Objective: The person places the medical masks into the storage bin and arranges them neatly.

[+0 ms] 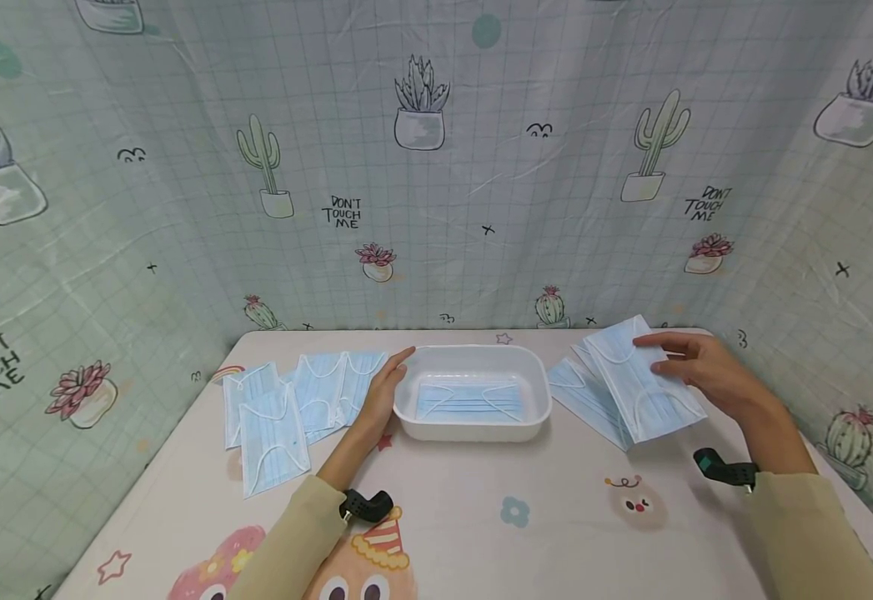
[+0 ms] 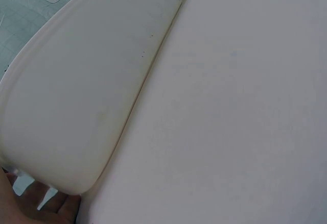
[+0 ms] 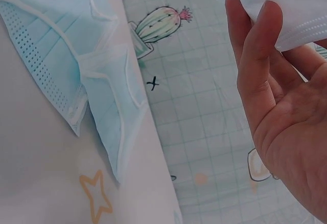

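A white plastic tub (image 1: 474,432) stands on the table with a blue face mask (image 1: 469,402) lying flat inside, its ear loops on top. My left hand (image 1: 382,392) rests along the tub's left end, fingers extended; in the left wrist view its fingers (image 2: 59,203) show beside the tub's wall (image 2: 92,81). To the tub's right, my right hand (image 1: 706,367) pinches a raised face mask (image 1: 642,392) between thumb and fingers. Below it lie other face masks (image 1: 586,396), partly covered by the held one. The right wrist view shows the held mask's edge (image 3: 301,22) at the fingertips.
Several more face masks (image 1: 274,446) lie overlapping left of the tub, near the left forearm. The table (image 1: 556,517) has a pale cover printed with cartoon figures. A cactus-printed curtain (image 1: 481,208) hangs behind and along both sides.
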### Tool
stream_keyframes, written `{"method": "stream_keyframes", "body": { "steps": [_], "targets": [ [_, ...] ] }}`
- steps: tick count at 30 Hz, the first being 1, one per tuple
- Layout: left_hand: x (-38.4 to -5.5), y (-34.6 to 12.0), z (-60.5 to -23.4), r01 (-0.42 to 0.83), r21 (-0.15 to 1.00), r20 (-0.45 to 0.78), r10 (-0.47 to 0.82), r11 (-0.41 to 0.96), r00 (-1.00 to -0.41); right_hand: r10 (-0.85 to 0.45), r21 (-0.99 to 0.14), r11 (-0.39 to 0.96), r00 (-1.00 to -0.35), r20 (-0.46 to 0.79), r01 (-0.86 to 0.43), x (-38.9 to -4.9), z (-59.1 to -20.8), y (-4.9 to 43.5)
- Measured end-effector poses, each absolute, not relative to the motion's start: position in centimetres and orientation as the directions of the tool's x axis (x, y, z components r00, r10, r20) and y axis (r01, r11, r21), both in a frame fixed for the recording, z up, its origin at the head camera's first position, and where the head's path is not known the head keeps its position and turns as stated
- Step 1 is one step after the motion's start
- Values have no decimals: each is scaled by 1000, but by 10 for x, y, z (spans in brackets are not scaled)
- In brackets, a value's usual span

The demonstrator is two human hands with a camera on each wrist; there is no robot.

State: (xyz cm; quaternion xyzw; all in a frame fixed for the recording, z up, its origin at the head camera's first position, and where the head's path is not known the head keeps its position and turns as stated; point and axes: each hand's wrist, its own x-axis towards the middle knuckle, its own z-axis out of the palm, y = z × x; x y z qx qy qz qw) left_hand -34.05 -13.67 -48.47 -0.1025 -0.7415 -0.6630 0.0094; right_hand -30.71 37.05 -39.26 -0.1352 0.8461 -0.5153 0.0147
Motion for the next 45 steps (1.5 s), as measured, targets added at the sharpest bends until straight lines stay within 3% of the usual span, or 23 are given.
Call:
{"method": "stream_keyframes", "body": {
  "steps": [45],
  "targets": [
    [-340,-135,-485,162,982,149,130,97,-980,-215,-820,540,-973,84,-191,-305,-383,347]
  ]
}}
